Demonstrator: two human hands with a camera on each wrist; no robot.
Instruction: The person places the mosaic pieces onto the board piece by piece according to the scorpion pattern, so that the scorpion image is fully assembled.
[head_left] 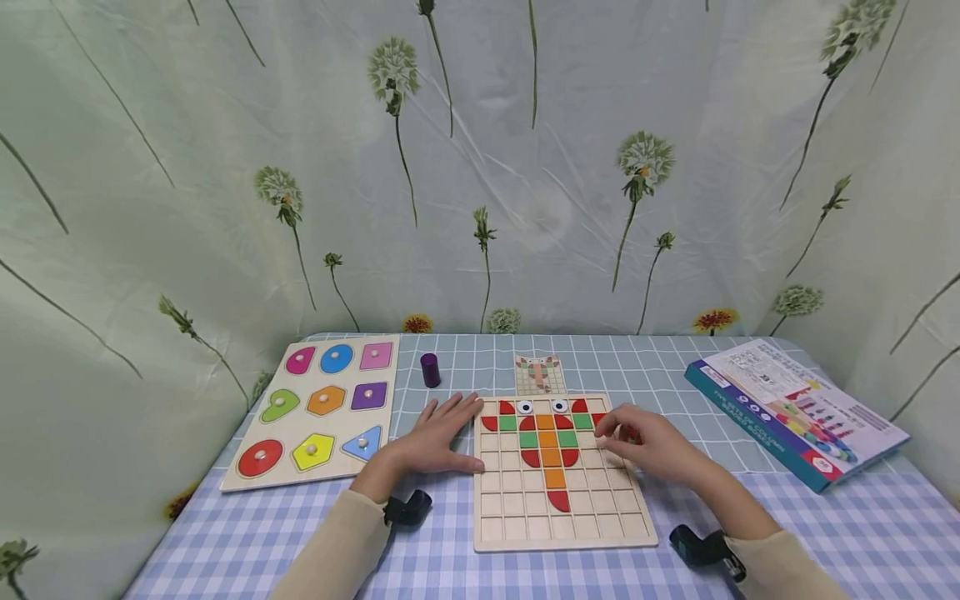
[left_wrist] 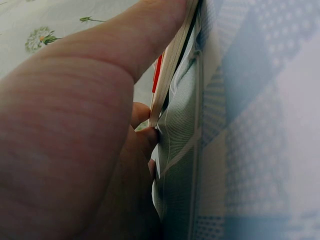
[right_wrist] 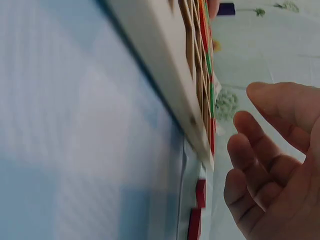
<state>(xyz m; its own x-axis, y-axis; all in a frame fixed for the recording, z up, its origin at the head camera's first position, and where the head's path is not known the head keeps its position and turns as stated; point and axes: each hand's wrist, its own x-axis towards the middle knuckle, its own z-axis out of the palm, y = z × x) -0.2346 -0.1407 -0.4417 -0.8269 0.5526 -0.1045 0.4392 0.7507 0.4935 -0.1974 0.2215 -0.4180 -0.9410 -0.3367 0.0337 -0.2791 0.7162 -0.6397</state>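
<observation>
A wooden grid board (head_left: 517, 529) lies on the table with red, green and orange tiles and two eye pieces set in its squares. The orange tiles (head_left: 551, 457) form a column ending in a red quarter-round tile (head_left: 558, 500). My left hand (head_left: 433, 437) lies spread at the board's left edge, its thumb touching the rim. Over the board's right side hovers my right hand (head_left: 652, 446), fingers loosely bent; in the right wrist view nothing shows between its fingers. Red pieces (right_wrist: 194, 222) lie just beyond the board's right edge. A small pattern card (head_left: 537, 379) lies behind the board.
On the left lies a shape puzzle board (head_left: 337, 433) with knobbed pieces. A purple cylinder (head_left: 430, 371) stands between it and the card. At the right is a flat teal-edged box (head_left: 798, 408). A flowered curtain (head_left: 540, 167) hangs behind the table.
</observation>
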